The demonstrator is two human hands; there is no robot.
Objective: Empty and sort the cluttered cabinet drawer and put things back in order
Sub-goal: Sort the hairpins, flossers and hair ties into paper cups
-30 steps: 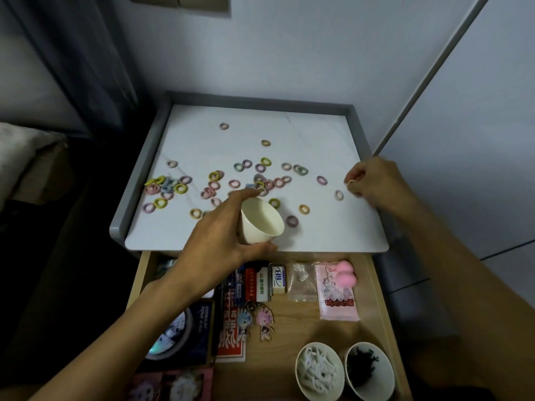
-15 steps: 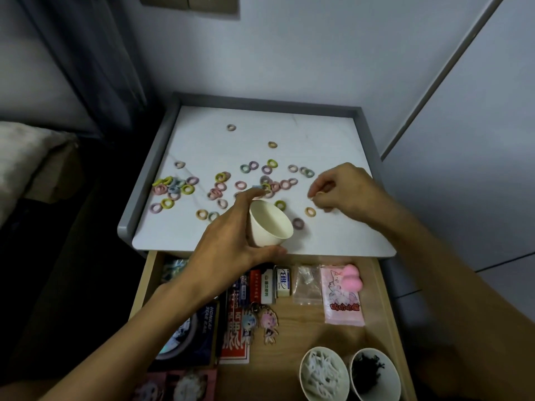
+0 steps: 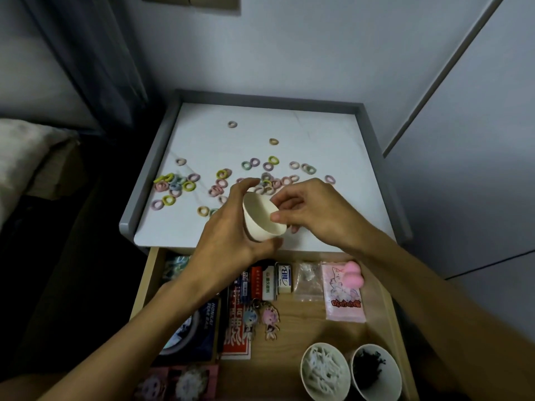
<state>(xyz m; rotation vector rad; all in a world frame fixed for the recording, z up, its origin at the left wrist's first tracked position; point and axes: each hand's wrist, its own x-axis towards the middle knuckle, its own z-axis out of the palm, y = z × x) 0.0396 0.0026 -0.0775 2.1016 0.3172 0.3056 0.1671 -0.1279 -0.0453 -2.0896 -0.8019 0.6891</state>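
Note:
My left hand point(image 3: 228, 235) grips a small cream paper cup point(image 3: 260, 218), tilted with its mouth to the right, just above the front of the white cabinet top point(image 3: 289, 134). My right hand point(image 3: 315, 212) is at the cup's mouth, fingers curled and pinched together on a small hair tie that is mostly hidden. Several pastel hair ties point(image 3: 173, 185) lie scattered across the cabinet top, thickest at the left and behind the cup. The open wooden drawer point(image 3: 304, 322) is below both hands.
In the drawer stand a cup of white strands point(image 3: 324, 371) and a cup of dark bits point(image 3: 375, 369). There are also a pink packet point(image 3: 343, 296), a pink sponge point(image 3: 351, 273), two keychains point(image 3: 262, 316), an eraser point(image 3: 284, 277) and boxes at the left. A grey raised rim point(image 3: 150, 169) edges the top.
My right hand has come left from the right side of the top to the cup's mouth. My left hand has tilted the cup toward it.

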